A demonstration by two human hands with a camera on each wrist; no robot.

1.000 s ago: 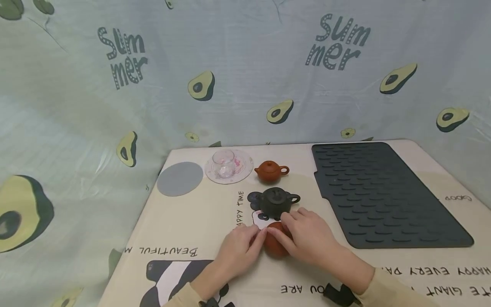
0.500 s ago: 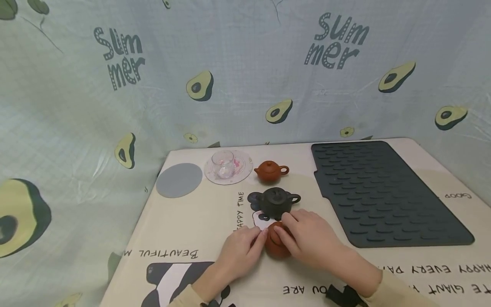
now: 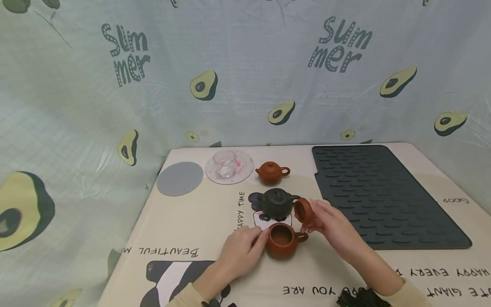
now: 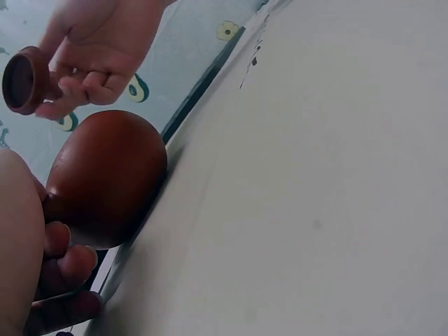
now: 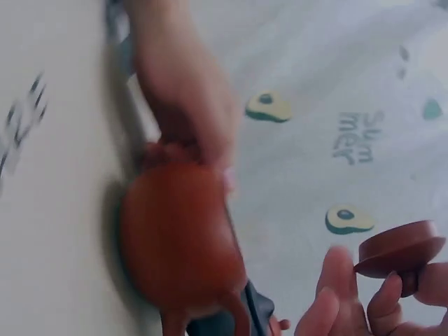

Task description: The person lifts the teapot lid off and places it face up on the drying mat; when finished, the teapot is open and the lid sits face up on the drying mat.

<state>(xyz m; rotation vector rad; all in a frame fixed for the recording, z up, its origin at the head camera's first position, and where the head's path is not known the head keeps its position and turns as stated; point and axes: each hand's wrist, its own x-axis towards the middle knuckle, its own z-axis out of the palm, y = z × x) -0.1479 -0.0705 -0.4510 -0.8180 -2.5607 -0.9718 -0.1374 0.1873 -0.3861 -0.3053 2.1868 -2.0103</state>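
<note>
A reddish-brown clay teapot (image 3: 281, 249) stands upright on the table, its top uncovered and its dark inside showing in the head view. At its spout side, my left hand (image 3: 241, 250) pinches the spout, which the fingers mostly hide. My right hand (image 3: 333, 226) holds the teapot's round lid (image 3: 303, 210) by the knob, tilted and raised to the right of the opening. In the right wrist view the lid (image 5: 399, 245) is clear of the pot, with the knob between fingers and thumb. The pot's handle (image 3: 302, 237) points toward my right hand.
Just behind stands a black teapot (image 3: 276, 204), close to the raised lid. Farther back are a smaller brown teapot (image 3: 270, 173) and a clear glass cup (image 3: 224, 164) on a patterned plate (image 3: 246, 170). A grey disc (image 3: 180, 179) lies left, a dark ridged mat (image 3: 376, 196) right.
My right hand has lifted the lid off the teapot and moved it up and right, turning it so its underside shows. The left hand has stayed at the spout.
</note>
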